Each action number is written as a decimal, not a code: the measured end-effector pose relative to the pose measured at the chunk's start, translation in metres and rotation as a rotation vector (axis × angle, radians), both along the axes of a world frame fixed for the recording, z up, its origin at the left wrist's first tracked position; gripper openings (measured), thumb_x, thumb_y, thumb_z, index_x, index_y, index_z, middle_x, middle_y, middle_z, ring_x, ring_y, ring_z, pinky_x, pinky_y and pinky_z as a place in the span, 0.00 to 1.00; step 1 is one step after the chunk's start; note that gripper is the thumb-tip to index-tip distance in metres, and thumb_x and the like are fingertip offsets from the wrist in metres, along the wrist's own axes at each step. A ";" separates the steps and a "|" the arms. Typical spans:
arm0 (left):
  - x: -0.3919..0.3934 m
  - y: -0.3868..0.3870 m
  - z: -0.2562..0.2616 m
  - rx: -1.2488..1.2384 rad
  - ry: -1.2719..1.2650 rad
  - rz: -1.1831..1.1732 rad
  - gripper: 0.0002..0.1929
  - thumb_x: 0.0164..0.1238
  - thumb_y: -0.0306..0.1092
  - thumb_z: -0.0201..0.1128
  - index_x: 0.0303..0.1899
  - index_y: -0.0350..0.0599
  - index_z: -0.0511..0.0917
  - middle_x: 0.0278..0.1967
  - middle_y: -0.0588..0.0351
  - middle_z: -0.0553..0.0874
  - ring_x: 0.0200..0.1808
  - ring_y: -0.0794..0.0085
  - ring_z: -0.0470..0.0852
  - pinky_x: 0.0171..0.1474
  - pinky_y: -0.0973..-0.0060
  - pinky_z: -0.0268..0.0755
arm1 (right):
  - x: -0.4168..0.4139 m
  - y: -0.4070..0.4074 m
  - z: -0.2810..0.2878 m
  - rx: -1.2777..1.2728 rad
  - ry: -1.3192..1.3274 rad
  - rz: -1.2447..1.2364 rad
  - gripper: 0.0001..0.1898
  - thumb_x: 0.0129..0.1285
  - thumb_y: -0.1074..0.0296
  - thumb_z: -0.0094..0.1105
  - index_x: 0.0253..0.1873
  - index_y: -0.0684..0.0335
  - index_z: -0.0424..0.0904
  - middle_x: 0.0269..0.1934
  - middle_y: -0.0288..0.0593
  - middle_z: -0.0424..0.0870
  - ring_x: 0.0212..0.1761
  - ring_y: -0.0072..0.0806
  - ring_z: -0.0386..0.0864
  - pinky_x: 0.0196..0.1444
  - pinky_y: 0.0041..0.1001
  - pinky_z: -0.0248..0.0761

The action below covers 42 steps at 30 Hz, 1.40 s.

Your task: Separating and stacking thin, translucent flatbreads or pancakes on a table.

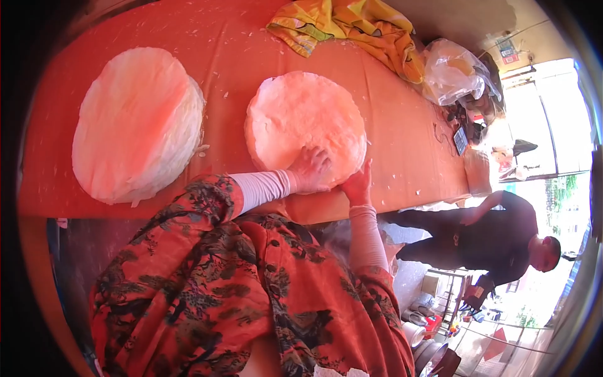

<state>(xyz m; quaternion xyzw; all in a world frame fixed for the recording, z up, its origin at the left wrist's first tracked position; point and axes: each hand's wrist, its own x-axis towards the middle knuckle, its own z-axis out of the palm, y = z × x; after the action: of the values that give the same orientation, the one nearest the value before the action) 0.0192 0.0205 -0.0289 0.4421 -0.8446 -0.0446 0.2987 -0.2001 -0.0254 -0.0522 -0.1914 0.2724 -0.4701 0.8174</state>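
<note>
On the red-lit table (395, 155) before me lies a stack of thin round flatbread-like sheets (306, 118). My left hand (312, 169) rests on its top near the edge closest to me, fingers spread. At the stack's right near edge is my right hand (360, 184), its thumb side against the rim; whether its fingers reach beneath is hidden. A taller stack of similar round sheets (136, 122) stands to the left, apart from my hands. Small pale flakes are scattered around both stacks.
A yellow cloth (348, 23) lies along the far edge, beside a clear plastic bag (454, 70) and a calculator (460, 140) at the right. Beyond the table's right end stands a person in dark clothes (480, 235). Pots (428, 353) sit at lower right.
</note>
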 end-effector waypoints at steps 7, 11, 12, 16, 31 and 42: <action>-0.021 -0.007 -0.003 0.041 -0.080 0.022 0.18 0.54 0.45 0.62 0.43 0.45 0.78 0.43 0.52 0.76 0.48 0.59 0.73 0.46 0.59 0.69 | 0.003 0.008 0.004 -0.019 -0.003 -0.019 0.38 0.69 0.35 0.33 0.72 0.60 0.53 0.70 0.48 0.60 0.71 0.45 0.59 0.71 0.46 0.53; -0.035 -0.008 0.003 -0.028 -0.026 -0.036 0.11 0.52 0.36 0.58 0.38 0.47 0.79 0.39 0.55 0.78 0.44 0.60 0.76 0.40 0.63 0.70 | 0.007 0.005 0.003 -0.047 0.032 -0.065 0.37 0.69 0.38 0.40 0.71 0.62 0.55 0.68 0.48 0.64 0.68 0.45 0.64 0.68 0.45 0.58; -0.034 -0.007 0.000 -0.023 -0.032 -0.018 0.11 0.52 0.36 0.58 0.38 0.47 0.79 0.39 0.55 0.78 0.44 0.60 0.76 0.40 0.63 0.70 | 0.016 0.004 0.007 -0.042 0.026 -0.047 0.37 0.69 0.38 0.40 0.71 0.62 0.55 0.68 0.48 0.64 0.68 0.45 0.64 0.68 0.45 0.58; -0.046 -0.006 -0.016 -0.194 0.006 0.036 0.07 0.54 0.38 0.57 0.33 0.48 0.77 0.37 0.55 0.78 0.43 0.62 0.76 0.40 0.63 0.70 | -0.012 -0.012 -0.041 0.010 0.155 -0.014 0.27 0.64 0.58 0.55 0.66 0.63 0.65 0.57 0.49 0.75 0.55 0.40 0.75 0.56 0.36 0.70; 0.127 0.065 -0.007 1.353 2.004 0.550 0.35 0.64 0.65 0.54 0.50 0.33 0.72 0.48 0.46 0.80 0.49 0.62 0.81 0.54 0.64 0.74 | 0.011 -0.054 0.078 0.159 0.545 -0.107 0.19 0.56 0.76 0.64 0.53 0.71 0.75 0.44 0.46 0.82 0.42 0.34 0.82 0.43 0.30 0.79; 0.141 -0.021 -0.017 1.039 1.620 0.541 0.30 0.49 0.46 0.74 0.50 0.41 0.71 0.43 0.53 0.81 0.41 0.68 0.81 0.44 0.67 0.76 | -0.046 -0.007 -0.021 0.230 0.613 0.110 0.23 0.62 0.66 0.59 0.61 0.64 0.69 0.53 0.50 0.78 0.55 0.43 0.76 0.55 0.39 0.73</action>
<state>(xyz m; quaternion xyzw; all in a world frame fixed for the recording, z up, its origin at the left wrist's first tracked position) 0.1598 -0.0005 -0.0458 0.5314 -0.1327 -0.6268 0.5542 -0.2464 -0.0324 -0.0734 -0.2448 0.5464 -0.3117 0.7378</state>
